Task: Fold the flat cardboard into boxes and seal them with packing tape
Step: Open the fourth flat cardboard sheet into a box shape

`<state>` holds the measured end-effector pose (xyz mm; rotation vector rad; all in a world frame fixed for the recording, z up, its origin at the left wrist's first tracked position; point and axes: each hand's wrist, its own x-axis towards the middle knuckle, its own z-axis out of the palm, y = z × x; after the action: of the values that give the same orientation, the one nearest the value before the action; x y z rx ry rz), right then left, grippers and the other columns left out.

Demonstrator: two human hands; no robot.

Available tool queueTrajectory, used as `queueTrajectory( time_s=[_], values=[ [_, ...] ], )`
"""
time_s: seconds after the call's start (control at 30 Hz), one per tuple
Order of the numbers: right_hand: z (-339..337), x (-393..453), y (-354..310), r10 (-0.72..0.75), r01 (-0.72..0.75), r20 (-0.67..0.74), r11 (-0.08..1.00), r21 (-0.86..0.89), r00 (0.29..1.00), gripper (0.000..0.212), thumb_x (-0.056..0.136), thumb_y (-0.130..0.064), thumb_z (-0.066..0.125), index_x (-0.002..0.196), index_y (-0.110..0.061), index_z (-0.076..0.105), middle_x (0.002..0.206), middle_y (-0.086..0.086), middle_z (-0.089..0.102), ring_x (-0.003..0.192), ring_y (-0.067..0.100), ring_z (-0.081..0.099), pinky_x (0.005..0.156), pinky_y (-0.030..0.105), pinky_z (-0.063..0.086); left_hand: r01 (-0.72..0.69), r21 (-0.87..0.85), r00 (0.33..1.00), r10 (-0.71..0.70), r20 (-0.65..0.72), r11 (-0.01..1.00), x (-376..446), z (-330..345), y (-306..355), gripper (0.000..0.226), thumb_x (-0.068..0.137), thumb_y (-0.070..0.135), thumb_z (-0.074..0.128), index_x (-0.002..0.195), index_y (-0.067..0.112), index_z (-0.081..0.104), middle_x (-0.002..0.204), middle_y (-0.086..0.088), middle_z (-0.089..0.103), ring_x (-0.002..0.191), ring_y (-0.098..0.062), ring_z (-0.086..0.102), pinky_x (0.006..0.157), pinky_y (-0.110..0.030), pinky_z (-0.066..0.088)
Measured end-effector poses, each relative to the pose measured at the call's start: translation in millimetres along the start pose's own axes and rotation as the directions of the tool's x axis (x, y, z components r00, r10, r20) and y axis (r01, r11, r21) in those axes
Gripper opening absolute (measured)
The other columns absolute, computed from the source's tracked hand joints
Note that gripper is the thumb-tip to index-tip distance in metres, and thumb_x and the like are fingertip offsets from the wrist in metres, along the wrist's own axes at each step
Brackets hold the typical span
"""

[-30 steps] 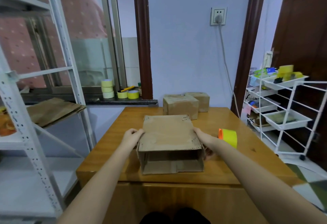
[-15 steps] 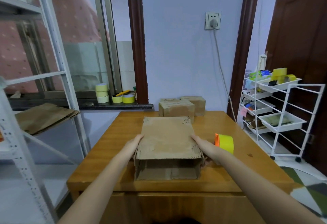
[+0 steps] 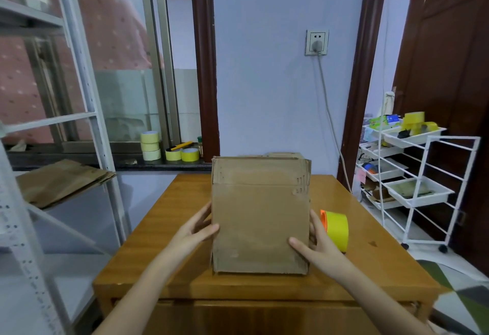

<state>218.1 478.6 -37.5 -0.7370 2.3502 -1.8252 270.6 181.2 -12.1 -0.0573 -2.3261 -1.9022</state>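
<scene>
On the wooden table (image 3: pixel 164 239), left hand (image 3: pixel 191 234) and right hand (image 3: pixel 316 246) clasp the upright cardboard box (image 3: pixel 260 223).

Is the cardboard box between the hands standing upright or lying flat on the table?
Upright: the cardboard box stands on its lower edge on the table.

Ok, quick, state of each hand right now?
Left hand: holds the left side of the upright cardboard box, thumb on its front.
Right hand: holds the box's right side, thumb on its front.
</scene>
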Motion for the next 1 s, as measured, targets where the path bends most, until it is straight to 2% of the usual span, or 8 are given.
queueTrajectory(
  time_s=[0.2,0.4,0.53,0.6,0.67,0.73,0.83,1.0],
  values=[
    [3.1,-13.8,4.4,0.030,-0.030,-0.014,0.999,-0.019,0.999,0.088,0.085,-0.011,0.067,0.151,-0.023,0.009,0.135,-0.022,0.037,0.110,-0.021,0.046,0.082,0.006,0.044,-0.002,-0.010,1.000,0.002,-0.025,1.000,-12.1,7.5,-5.1,0.066,0.084,0.019,0.068,0.135,0.041,0.032,0.134,0.021,0.040,0.122,-0.003,0.042,0.098,-0.024,0.037],
    [2.1,-19.0,-2.3,0.013,-0.014,-0.006,0.997,-0.080,1.000,0.095,0.073,-0.036,0.072,0.145,-0.033,0.009,0.142,-0.021,0.033,0.133,0.004,0.037,0.101,0.014,0.040,0.011,0.016,0.997,-0.010,-0.082,1.000,-21.0,11.1,-0.9,0.070,0.083,0.014,0.069,0.140,0.031,0.032,0.132,0.015,0.042,0.119,-0.005,0.042,0.096,-0.023,0.037],
    [-3.8,-12.6,-26.7,-0.026,0.022,-0.142,0.999,-0.026,0.990,0.095,0.071,-0.041,0.068,0.148,-0.033,0.012,0.148,-0.012,0.029,0.138,0.008,0.030,0.112,0.035,0.034,-0.043,0.051,0.991,0.049,-0.128,0.998,-21.5,11.5,17.6,0.073,0.077,0.042,0.073,0.134,0.039,0.027,0.126,0.024,0.038,0.111,0.003,0.042,0.085,-0.013,0.040],
    [-6.4,-7.2,-44.2,-0.059,0.065,-0.223,0.998,0.017,0.973,0.087,0.076,-0.037,0.064,0.148,-0.030,0.016,0.150,-0.008,0.030,0.139,0.011,0.032,0.110,0.032,0.034,-0.058,0.048,0.983,0.065,-0.170,0.997,-18.5,12.3,30.9,0.077,0.075,0.051,0.068,0.139,0.038,0.028,0.128,0.020,0.039,0.111,0.000,0.044,0.083,-0.017,0.044],
    [-7.3,-0.4,-61.8,-0.074,0.098,-0.307,0.993,0.064,0.949,0.074,0.087,-0.030,0.058,0.149,-0.025,0.019,0.151,-0.003,0.032,0.137,0.012,0.034,0.107,0.029,0.033,-0.050,-0.040,0.975,0.040,-0.217,0.998,-13.0,15.4,46.0,0.066,0.084,0.044,0.057,0.144,0.033,0.029,0.131,0.012,0.042,0.113,-0.008,0.043,0.079,-0.021,0.047],
    [-7.8,7.3,-76.4,-0.064,0.106,-0.375,0.990,0.092,0.925,0.064,0.094,-0.030,0.052,0.150,-0.022,0.022,0.152,-0.001,0.032,0.137,0.013,0.034,0.109,0.031,0.032,-0.019,-0.106,0.965,-0.009,-0.263,0.994,-6.4,19.7,58.8,0.057,0.092,0.044,0.047,0.145,0.029,0.032,0.137,0.006,0.044,0.121,-0.013,0.044,0.091,-0.033,0.047],
    [-7.5,18.5,-90.3,-0.037,0.090,-0.409,0.990,0.110,0.912,0.061,0.095,-0.040,0.048,0.149,-0.018,0.028,0.148,-0.001,0.037,0.132,0.012,0.038,0.102,0.028,0.033,-0.002,-0.121,0.949,-0.036,-0.312,0.993,2.9,24.6,70.6,0.058,0.092,0.055,0.041,0.143,0.028,0.039,0.145,0.000,0.044,0.134,-0.022,0.039,0.111,-0.048,0.032],
    [-2.1,31.1,-92.6,0.013,0.042,-0.389,0.990,0.132,0.921,0.055,0.097,-0.041,0.046,0.146,-0.016,0.036,0.138,-0.002,0.045,0.114,0.004,0.041,0.090,0.022,0.032,-0.001,-0.184,0.931,-0.066,-0.358,0.983,5.4,34.4,81.5,0.052,0.095,0.054,0.037,0.137,0.024,0.047,0.137,-0.001,0.052,0.122,-0.018,0.047,0.100,-0.034,0.034]
  ],
)
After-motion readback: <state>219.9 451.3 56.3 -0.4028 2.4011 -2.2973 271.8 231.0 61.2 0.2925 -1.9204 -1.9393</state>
